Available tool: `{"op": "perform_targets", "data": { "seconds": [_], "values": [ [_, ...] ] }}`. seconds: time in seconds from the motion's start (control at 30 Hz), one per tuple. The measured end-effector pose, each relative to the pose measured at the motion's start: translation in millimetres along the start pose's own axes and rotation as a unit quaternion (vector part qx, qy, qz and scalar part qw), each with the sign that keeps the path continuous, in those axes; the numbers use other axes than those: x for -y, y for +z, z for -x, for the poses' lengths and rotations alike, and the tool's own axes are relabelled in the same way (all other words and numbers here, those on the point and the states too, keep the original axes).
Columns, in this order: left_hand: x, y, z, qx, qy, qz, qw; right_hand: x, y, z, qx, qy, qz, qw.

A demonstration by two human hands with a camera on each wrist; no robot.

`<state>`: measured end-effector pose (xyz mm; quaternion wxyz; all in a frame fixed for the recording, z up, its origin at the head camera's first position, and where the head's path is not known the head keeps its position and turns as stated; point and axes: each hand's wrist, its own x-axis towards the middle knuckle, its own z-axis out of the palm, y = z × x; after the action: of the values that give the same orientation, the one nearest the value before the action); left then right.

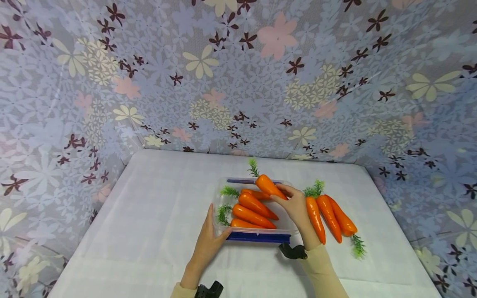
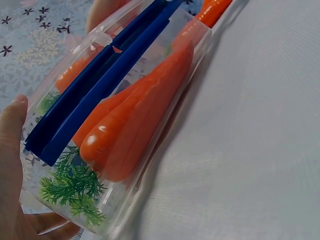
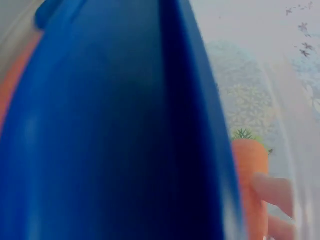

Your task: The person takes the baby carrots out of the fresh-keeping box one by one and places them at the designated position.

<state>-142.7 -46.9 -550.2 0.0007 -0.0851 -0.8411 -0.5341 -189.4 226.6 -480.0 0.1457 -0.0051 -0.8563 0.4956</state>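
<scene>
A clear plastic box with blue clips holds several orange carrots with green leafy tops, their tips pointing right. My left hand holds the box's near left corner, thumb over the near rim and fingers along the left wall; the left wrist view shows this hand beside the box. My right hand pinches another carrot near its narrow end, above the box's back right part. In the right wrist view, a blue clip hides much of that carrot.
Three carrots lie on the white-covered table, right of the box, one with its leaves toward the near edge. Flower-patterned fabric stands behind the table and on both sides.
</scene>
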Motion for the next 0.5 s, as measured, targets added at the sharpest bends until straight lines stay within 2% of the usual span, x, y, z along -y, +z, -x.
{"op": "perform_targets", "data": {
  "seconds": [0.07,0.3,0.5],
  "values": [
    [0.5,1.0,0.2,0.000,0.001,-0.002,1.0000,2.1,-3.7,3.3,-0.009,-0.002,-0.005,0.9999],
    [0.7,1.4,0.3,-0.003,0.007,-0.003,1.0000,6.6,-19.1,11.3,-0.042,0.001,0.039,0.9983],
    [0.6,1.6,-1.0,-0.005,0.006,-0.002,1.0000,5.9,-33.2,13.7,-0.080,0.018,0.034,0.9961]
  ]
}}
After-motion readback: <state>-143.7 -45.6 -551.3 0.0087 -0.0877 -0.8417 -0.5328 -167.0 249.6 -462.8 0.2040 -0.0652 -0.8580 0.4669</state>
